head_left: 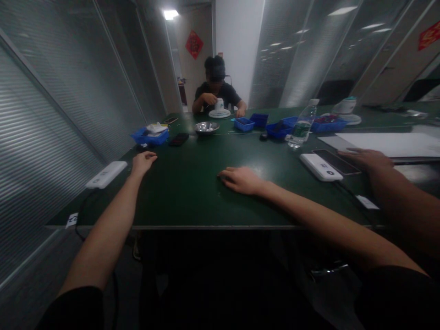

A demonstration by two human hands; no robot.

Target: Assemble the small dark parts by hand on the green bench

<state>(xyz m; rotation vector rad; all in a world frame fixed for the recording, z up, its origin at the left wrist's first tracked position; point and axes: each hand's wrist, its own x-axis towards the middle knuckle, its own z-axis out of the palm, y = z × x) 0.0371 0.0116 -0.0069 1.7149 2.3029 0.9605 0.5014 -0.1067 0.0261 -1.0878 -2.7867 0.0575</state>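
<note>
My left hand (pixel 144 162) rests on the dark green table (pixel 192 201) near its left edge. Its fingers are loosely bent and hold nothing. A white power bank (pixel 106 174) with a cable lies just left of it. My right hand (pixel 240 179) lies palm down on the middle of the table, fingers stretched out to the left, nothing under it that I can see. Both hands are apart from every object.
Another person's hand (pixel 367 158) reaches from the right onto a dark phone (pixel 336 161) beside a second white power bank (pixel 318 167). A water bottle (pixel 302 124), several blue bins (pixel 150 136), a metal bowl (pixel 207 127) and a seated person (pixel 216 94) are farther back.
</note>
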